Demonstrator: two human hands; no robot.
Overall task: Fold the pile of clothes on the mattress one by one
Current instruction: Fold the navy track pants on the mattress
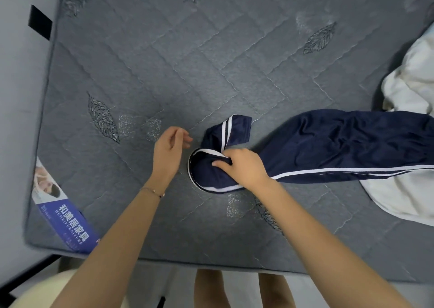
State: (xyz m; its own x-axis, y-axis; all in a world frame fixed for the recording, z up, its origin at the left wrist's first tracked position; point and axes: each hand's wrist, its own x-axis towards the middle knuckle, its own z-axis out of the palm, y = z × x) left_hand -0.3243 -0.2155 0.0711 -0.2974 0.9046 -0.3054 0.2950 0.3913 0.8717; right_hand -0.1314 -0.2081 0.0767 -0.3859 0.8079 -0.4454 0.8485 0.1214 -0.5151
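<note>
Navy track pants [340, 148] with white side stripes lie stretched across the grey quilted mattress [164, 61], their far end seemingly resting on the white clothes [408, 124] at the right edge. The right hand [244, 167] pinches the bunched cuff end. The left hand [170, 148] hovers just beside it, fingers relaxed, holding nothing.

Far ends of navy trousers [340, 148] and white pile [408, 91], perhaps several garments, beyond right edge.
</note>
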